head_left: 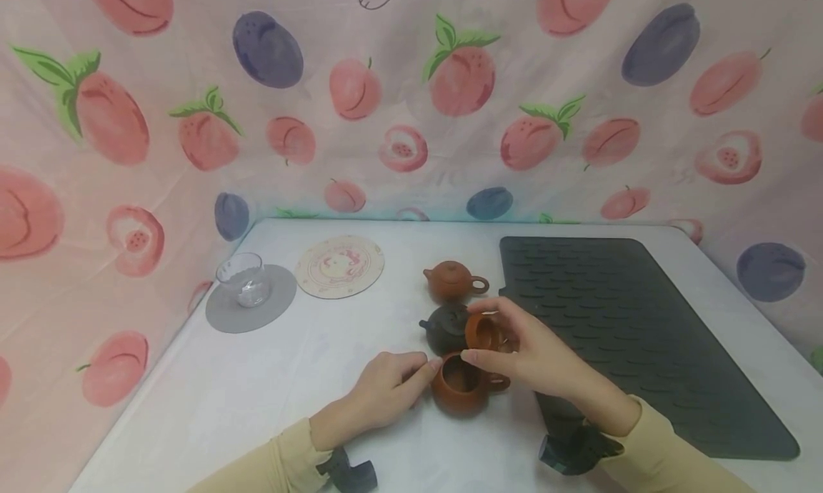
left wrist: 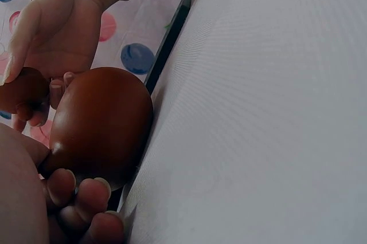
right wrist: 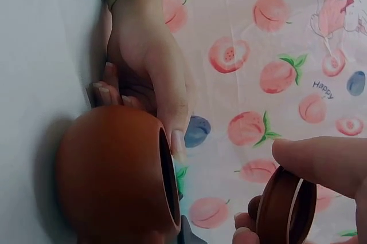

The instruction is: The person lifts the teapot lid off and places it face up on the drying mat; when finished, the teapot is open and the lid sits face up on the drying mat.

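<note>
A reddish-brown clay teapot [head_left: 459, 400] stands uncovered on the white table, its handle pointing right. My left hand [head_left: 388, 389] grips it at the spout side, the thumb near the rim and the fingers bent beside the body; the spout is hidden by the hand. Above and behind the opening, my right hand [head_left: 524, 343] pinches the matching round lid [right wrist: 277, 207] between thumb and fingers. The lid is tipped on edge, so its hollow underside shows in the head view. A dark teapot [head_left: 444, 330] sits right behind, partly covered by the lid and right hand.
A smaller brown teapot [head_left: 450, 282] with its lid on stands behind the dark one. To the right lies a large black ridged mat [head_left: 611, 321]. At the back left are a glass cup [head_left: 247, 286] on a grey round coaster [head_left: 221, 318] and a patterned round mat [head_left: 339, 266].
</note>
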Motion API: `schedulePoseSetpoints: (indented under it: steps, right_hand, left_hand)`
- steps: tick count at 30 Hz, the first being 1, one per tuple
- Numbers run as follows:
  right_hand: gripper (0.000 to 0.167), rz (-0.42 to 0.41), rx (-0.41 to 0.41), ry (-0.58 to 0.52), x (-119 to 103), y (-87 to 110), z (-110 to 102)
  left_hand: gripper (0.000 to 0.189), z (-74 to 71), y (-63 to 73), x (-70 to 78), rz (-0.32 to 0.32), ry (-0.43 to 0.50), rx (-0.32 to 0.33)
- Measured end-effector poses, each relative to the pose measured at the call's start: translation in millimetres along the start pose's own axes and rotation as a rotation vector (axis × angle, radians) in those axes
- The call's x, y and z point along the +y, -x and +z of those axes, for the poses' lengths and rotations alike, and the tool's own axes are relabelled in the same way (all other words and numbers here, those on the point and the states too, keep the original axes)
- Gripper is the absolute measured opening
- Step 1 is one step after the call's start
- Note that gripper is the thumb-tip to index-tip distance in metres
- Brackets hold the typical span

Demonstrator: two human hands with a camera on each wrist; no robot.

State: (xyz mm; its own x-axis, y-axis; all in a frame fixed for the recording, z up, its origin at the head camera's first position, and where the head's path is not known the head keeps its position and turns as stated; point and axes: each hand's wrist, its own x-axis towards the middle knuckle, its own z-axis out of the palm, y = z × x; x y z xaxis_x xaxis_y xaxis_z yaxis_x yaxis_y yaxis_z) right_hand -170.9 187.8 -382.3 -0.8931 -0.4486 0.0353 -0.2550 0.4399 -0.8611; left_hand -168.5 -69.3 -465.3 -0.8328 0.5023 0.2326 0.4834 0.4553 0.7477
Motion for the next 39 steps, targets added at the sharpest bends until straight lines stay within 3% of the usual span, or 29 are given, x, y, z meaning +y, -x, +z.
schedulePoseSetpoints:
  steps: [4,11,20,39]
  right_hand:
    - [0.057,0.03,0.023,0.011,1,-0.9,-2]
    - [0.051,-0.042,0.047,0.012,4,-1.3,-9]
    - [0.055,-0.068,0.05,0.051,6,-1.3,-16]
    - [0.057,-0.027,0.151,0.1,-1,1.3,-31]
  left_hand:
    - [0.046,-0.1,0.2,-0.2,-0.016,-0.001,-0.01]
    - [0.046,-0.6,0.4,1.2,-0.002,0.0,0.003]
    - [0.046,-1.9,0.7,1.4,-0.006,-0.007,0.004]
    - [0.046,-1.4,0.0,1.0,0.005,-0.014,0.012]
